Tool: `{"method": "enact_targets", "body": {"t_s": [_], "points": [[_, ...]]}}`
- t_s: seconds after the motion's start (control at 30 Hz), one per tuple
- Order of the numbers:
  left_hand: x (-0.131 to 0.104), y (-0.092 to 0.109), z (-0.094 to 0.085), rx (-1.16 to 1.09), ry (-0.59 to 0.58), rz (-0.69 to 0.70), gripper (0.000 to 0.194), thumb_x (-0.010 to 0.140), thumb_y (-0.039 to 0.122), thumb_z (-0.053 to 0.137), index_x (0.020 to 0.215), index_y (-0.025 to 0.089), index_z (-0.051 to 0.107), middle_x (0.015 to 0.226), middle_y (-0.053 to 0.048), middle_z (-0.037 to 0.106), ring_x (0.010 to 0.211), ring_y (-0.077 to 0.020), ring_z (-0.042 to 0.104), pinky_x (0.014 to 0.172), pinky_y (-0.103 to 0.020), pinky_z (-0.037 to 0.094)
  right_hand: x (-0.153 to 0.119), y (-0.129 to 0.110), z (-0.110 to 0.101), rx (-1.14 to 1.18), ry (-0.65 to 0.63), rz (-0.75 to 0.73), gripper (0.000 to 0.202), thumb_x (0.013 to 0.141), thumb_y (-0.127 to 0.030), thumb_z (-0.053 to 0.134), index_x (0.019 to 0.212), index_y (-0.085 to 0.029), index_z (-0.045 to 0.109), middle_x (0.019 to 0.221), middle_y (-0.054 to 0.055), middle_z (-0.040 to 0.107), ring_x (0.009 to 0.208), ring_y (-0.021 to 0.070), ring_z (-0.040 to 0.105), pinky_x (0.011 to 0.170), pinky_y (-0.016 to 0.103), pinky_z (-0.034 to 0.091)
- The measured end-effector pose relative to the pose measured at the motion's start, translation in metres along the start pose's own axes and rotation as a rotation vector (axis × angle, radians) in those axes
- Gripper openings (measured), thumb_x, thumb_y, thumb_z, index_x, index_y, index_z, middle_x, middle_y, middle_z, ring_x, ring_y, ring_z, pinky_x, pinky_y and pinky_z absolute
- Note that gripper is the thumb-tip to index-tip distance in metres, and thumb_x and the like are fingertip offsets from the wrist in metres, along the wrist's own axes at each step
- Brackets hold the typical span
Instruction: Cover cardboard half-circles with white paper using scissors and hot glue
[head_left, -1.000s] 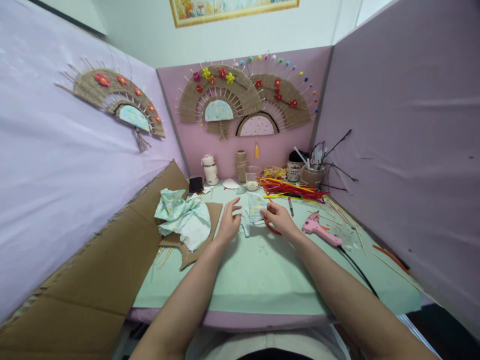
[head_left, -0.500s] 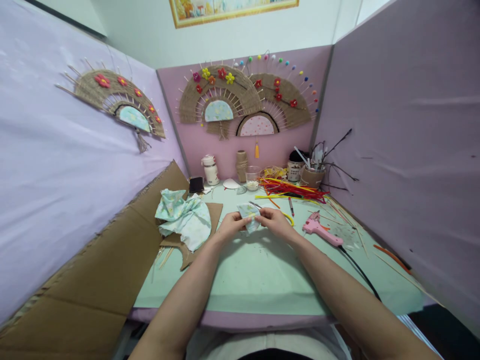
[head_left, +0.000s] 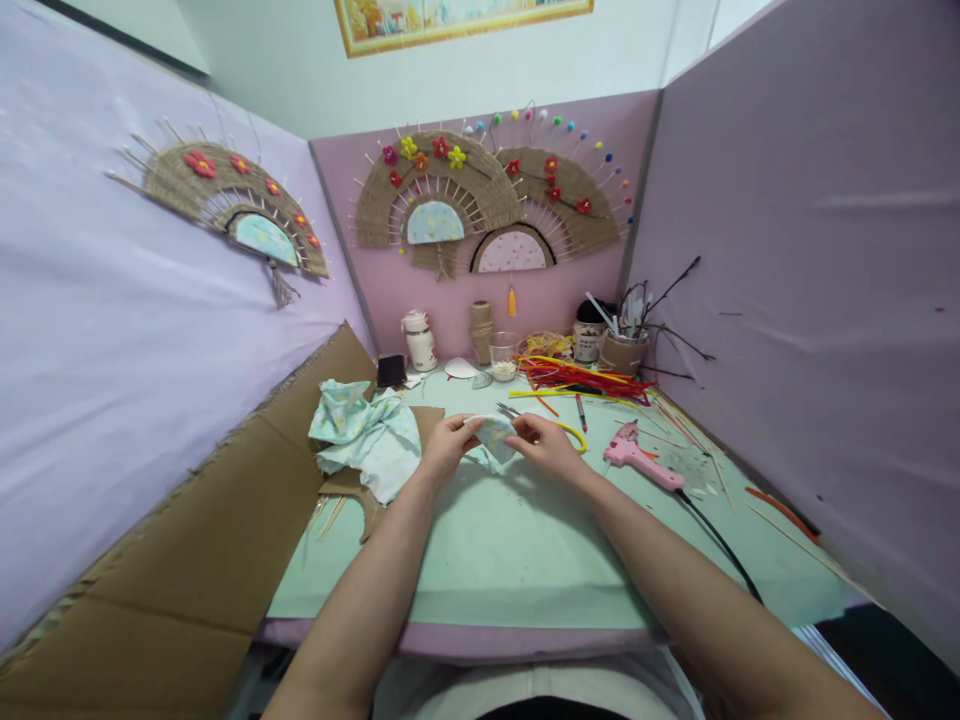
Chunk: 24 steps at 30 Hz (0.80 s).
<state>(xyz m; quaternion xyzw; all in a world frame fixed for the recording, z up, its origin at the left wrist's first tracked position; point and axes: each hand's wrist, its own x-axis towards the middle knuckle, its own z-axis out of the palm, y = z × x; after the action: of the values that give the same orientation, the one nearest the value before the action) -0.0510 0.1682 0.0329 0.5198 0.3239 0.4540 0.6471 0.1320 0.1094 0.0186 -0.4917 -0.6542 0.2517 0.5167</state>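
Between both hands I hold a small piece of pale green floral fabric [head_left: 496, 436], its upper edge curved and a loose flap hanging below. My left hand [head_left: 448, 447] pinches its left edge with thumb and fingers. On the opposite edge, my right hand [head_left: 545, 445] grips it the same way. Whether the cloth covers something stiff I cannot tell. Just behind the right hand lie scissors with a yellow handle [head_left: 576, 434], partly hidden by that hand. To the left, a crumpled larger floral cloth [head_left: 375, 440] rests on cut cardboard [head_left: 429, 425].
A pink glue gun [head_left: 641, 460] with a black cord lies at right. Red and yellow pipe cleaners [head_left: 585, 378], a plastic cup [head_left: 504, 358], a twine spool [head_left: 481, 335] and a white bottle [head_left: 419, 342] line the back. A large cardboard sheet [head_left: 195, 530] leans at left.
The fabric piece has turned in my hands, so a curved edge now faces up and a flap hangs under it. My left hand has shifted slightly left and up along it.
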Motion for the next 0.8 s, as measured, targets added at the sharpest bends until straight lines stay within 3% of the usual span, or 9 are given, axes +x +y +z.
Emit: {"method": "enact_targets", "body": {"t_s": [0.13,0.27,0.5,0.8], "points": [[-0.002,-0.004,0.006,0.062,-0.037,0.004,0.044,0.054,0.048,0.085,0.079,0.013,0.076,0.079,-0.007,0.073,0.076,-0.0180,0.064,0.078,-0.032,0.051,-0.001,-0.004,0.001,-0.032,0.116,-0.188,0.023,0.078,-0.033,0.068,0.097,-0.020,0.064,0.084,0.003,0.062,0.074,0.0168,0.056,0.067,0.029,0.046],[-0.004,-0.007,0.010,0.141,-0.060,0.005,0.042,0.055,0.047,0.084,0.078,0.012,0.076,0.073,-0.006,0.071,0.070,-0.0171,0.062,0.072,-0.030,0.049,-0.003,-0.008,0.001,-0.055,0.131,-0.281,0.013,0.084,-0.031,0.063,0.088,-0.020,0.068,0.084,0.006,0.065,0.078,0.0185,0.060,0.070,0.030,0.047],[-0.005,-0.009,0.007,0.290,-0.097,0.034,0.037,0.062,0.046,0.079,0.079,0.012,0.076,0.070,-0.005,0.069,0.066,-0.0159,0.060,0.065,-0.027,0.047,-0.002,-0.010,-0.001,-0.036,0.053,-0.112,0.014,0.083,-0.030,0.061,0.078,-0.019,0.067,0.077,0.004,0.067,0.073,0.0175,0.059,0.069,0.030,0.045],[-0.003,-0.011,0.007,0.274,-0.033,0.016,0.041,0.063,0.049,0.079,0.085,0.014,0.076,0.076,-0.005,0.071,0.068,-0.0151,0.060,0.067,-0.027,0.048,-0.001,-0.005,0.001,-0.023,0.079,-0.068,0.022,0.082,-0.039,0.062,0.075,-0.019,0.066,0.074,0.003,0.064,0.071,0.0171,0.057,0.068,0.029,0.042]]}}
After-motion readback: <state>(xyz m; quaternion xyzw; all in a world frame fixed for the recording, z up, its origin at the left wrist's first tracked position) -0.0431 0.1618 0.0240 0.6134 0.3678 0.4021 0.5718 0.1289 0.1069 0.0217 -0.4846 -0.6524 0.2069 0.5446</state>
